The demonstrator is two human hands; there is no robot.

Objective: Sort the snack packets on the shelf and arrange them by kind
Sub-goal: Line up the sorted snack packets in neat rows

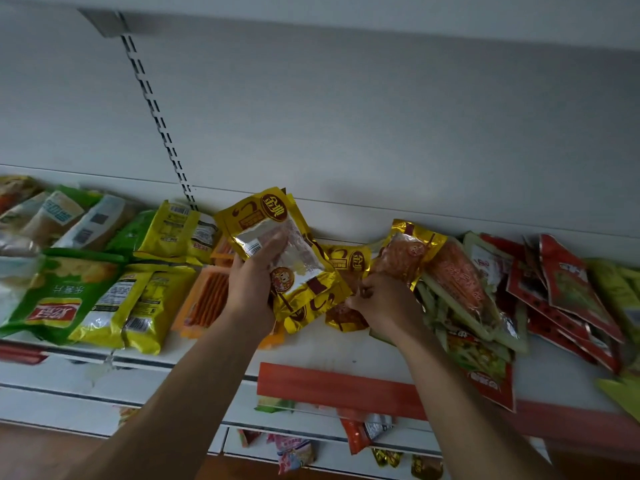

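My left hand (251, 282) grips a stack of gold packets (273, 237) with clear windows, held up above the white shelf (332, 348). My right hand (381, 299) pinches the lower corner of another gold packet (410, 252) with orange contents, at the left end of a mixed heap. More gold packets (348, 261) lie between my hands. Orange packets (207, 296) lie flat just left of my left hand. Green and yellow chip bags (86, 296) fill the left of the shelf. Red packets (568, 292) and green-edged packets (460, 306) are heaped on the right.
A red price strip (332, 386) runs along the shelf's front edge. A slotted upright (156, 123) rises on the back wall. The lower shelf (311, 441) holds several small packets. Pale bags (41, 216) lie at the far left.
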